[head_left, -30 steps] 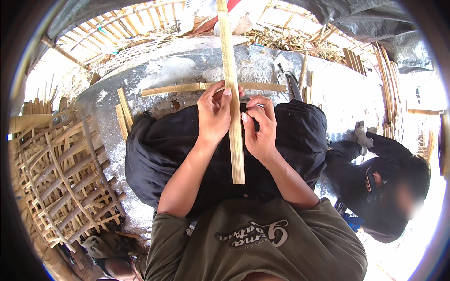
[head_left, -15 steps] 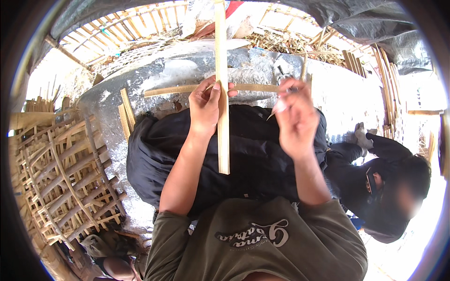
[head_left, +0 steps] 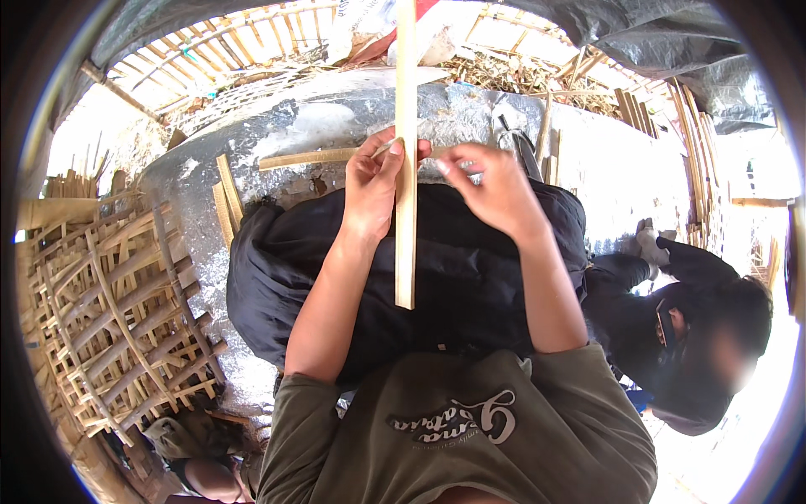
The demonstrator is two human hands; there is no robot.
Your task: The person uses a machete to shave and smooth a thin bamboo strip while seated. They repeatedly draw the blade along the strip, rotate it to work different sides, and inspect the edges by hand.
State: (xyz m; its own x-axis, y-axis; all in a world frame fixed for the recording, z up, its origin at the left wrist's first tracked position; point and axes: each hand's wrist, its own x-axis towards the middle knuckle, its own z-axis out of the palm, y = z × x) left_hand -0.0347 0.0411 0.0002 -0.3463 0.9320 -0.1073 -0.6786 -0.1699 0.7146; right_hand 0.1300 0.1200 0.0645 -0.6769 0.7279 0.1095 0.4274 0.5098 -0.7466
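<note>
My left hand [head_left: 372, 181] is closed around a long pale bamboo strip [head_left: 405, 227], thumb on its near face and fingertips showing past its right edge. The strip runs upright through the view, from the top edge down over my lap. My right hand [head_left: 495, 189] is just right of it, fingers curled and the thumb pointing toward the left fingertips. Anything pinched there is too small to make out. Behind my left hand a second, browner strip [head_left: 304, 158] runs crosswise; I cannot tell whether it touches the held one.
Dark cloth [head_left: 319, 244] covers my legs. Two short strips [head_left: 227, 197] lie to the left, near a woven bamboo lattice [head_left: 117, 328]. A dark tool [head_left: 519, 139] lies beyond my right hand. Another person [head_left: 697, 336] in dark clothes sits at the right. Bamboo scraps [head_left: 512, 80] are piled at the back.
My right hand has moved left, from beside the crosswise strip's right end to near my left fingertips. The held strip has shifted slightly right and up.
</note>
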